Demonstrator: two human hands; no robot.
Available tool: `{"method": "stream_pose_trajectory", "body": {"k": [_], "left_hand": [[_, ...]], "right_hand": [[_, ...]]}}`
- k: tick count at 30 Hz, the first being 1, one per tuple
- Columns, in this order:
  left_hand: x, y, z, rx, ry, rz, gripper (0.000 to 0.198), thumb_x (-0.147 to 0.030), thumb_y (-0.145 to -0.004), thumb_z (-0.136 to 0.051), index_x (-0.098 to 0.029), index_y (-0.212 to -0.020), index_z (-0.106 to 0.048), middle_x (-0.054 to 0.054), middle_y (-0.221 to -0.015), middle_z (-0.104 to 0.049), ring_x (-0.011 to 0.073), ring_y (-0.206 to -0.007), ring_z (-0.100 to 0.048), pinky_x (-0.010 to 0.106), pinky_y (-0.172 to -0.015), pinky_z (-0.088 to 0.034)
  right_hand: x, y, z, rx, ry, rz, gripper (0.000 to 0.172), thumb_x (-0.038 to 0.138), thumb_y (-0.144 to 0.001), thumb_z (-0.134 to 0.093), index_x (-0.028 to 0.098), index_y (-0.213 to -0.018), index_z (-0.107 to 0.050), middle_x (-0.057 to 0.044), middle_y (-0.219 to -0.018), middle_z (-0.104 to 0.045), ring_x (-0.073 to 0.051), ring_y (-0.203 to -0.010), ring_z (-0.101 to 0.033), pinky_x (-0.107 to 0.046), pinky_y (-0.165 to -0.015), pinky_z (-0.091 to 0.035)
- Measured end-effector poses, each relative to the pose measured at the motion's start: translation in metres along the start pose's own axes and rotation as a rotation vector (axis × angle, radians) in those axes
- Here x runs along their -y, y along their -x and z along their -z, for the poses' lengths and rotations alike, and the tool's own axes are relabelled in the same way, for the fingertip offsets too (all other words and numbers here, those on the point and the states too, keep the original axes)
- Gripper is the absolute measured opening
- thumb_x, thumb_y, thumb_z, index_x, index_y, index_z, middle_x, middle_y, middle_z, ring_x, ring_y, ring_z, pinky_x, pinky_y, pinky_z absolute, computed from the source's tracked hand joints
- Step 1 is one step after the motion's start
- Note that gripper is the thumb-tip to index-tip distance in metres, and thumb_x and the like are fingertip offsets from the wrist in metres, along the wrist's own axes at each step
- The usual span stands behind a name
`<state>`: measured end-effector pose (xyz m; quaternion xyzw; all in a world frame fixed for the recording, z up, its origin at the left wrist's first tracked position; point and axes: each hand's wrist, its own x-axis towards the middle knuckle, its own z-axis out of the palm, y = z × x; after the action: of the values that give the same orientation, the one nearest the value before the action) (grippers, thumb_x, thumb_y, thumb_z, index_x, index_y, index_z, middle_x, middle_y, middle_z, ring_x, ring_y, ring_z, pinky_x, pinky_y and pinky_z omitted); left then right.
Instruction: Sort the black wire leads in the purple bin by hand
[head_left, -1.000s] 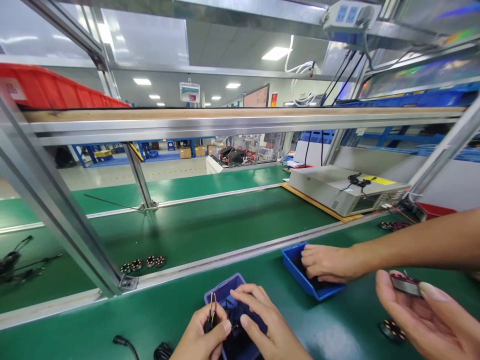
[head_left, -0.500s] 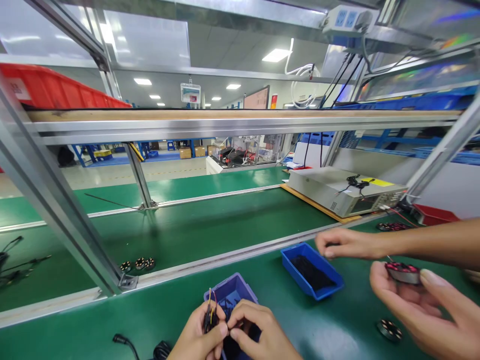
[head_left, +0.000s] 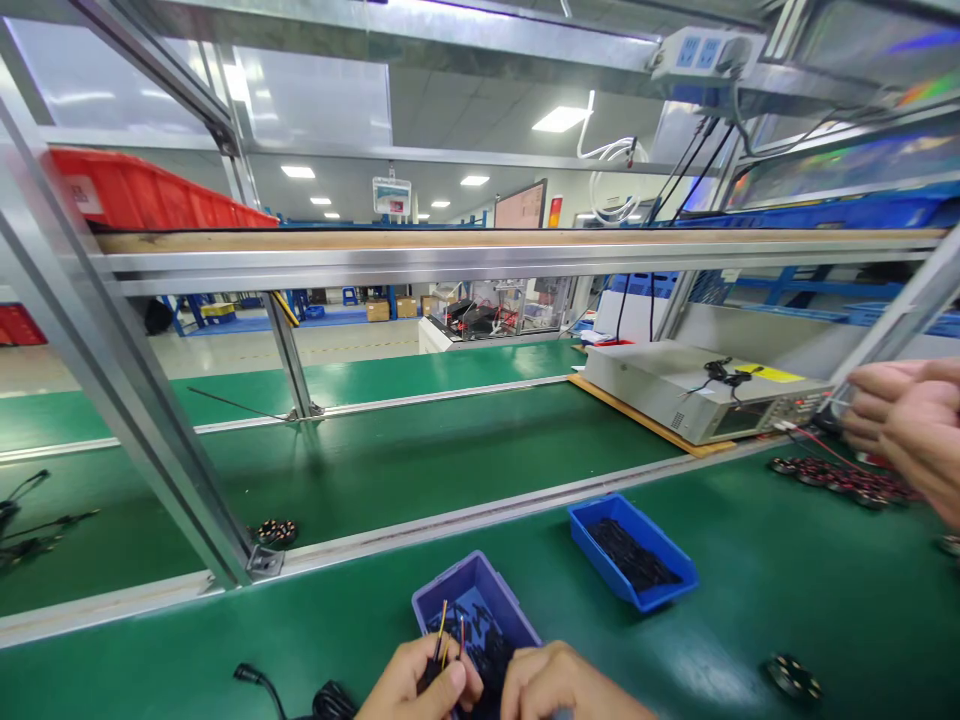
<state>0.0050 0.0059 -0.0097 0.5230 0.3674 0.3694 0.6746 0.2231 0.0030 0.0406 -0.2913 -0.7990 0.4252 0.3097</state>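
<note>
My left hand (head_left: 424, 685) is closed around a dark cable end with thin yellow and red wires (head_left: 444, 625) standing up from between the fingers. Close to it, my right hand (head_left: 566, 685) has curled fingers at the right edge of a purple bin (head_left: 517, 615); its fingertips are partly hidden, and I cannot make out what they hold. Small black pieces (head_left: 487, 640) lie inside that bin. On the bench left of my hands is a black cable (head_left: 334, 700) with a round connector (head_left: 246, 674).
A blue bin (head_left: 652, 590) holds thin black pieces. A co-worker's hands (head_left: 919, 430) are at the right, near several round coil parts (head_left: 840, 480). One round part (head_left: 793, 677) lies front right. A grey instrument (head_left: 697, 385) and a metal post (head_left: 150, 400) stand behind.
My right hand has moved right and down, away from my left hand, which still holds the wires. The co-worker's hands have moved up and right. The view has shifted slightly.
</note>
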Motion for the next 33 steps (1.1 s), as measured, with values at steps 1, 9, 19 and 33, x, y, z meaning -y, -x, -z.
{"method": "stream_pose_trajectory", "body": {"k": [1,9,19,33], "left_hand": [[0.001,0.0,0.0,-0.03,0.04,0.018,0.058,-0.07,-0.073,-0.069,-0.013,-0.078,-0.068,0.004,-0.069,-0.063,0.013,-0.06,-0.056,0.022,-0.055,-0.044],[0.0,-0.003,-0.002,-0.137,0.279,0.028,0.055,-0.062,-0.065,-0.082,-0.017,-0.094,-0.066,-0.004,-0.064,-0.059,0.0066,-0.04,-0.053,0.015,-0.038,-0.028],[-0.01,-0.004,-0.001,-0.158,0.031,-0.016,0.059,-0.073,-0.069,-0.069,-0.015,-0.068,-0.06,-0.009,-0.048,-0.043,0.0018,-0.035,-0.021,0.021,-0.04,-0.013],[0.008,-0.009,0.009,-0.306,-0.262,-0.169,0.053,-0.068,-0.077,-0.063,-0.017,-0.065,-0.065,-0.001,-0.06,-0.053,0.0141,-0.058,-0.042,0.024,-0.058,-0.035]], "right_hand": [[-0.003,-0.003,-0.001,-0.063,0.075,-0.048,0.034,0.034,-0.093,-0.062,0.022,-0.061,-0.065,-0.002,-0.072,-0.073,-0.018,-0.072,-0.07,-0.028,-0.071,-0.053],[-0.053,-0.043,-0.056,-0.096,0.807,-0.076,0.014,0.013,-0.074,-0.074,0.021,-0.084,-0.071,-0.004,-0.083,-0.073,-0.024,-0.082,-0.065,-0.033,-0.083,-0.049],[-0.062,-0.036,-0.059,-0.103,0.837,-0.034,0.018,0.005,-0.077,-0.06,0.021,-0.07,-0.061,-0.001,-0.071,-0.068,-0.02,-0.067,-0.063,-0.027,-0.065,-0.048],[-0.017,-0.027,-0.03,-0.452,0.407,0.136,0.019,0.01,-0.094,-0.045,0.024,-0.087,-0.055,-0.001,-0.081,-0.064,-0.018,-0.076,-0.06,-0.03,-0.076,-0.047]]}}
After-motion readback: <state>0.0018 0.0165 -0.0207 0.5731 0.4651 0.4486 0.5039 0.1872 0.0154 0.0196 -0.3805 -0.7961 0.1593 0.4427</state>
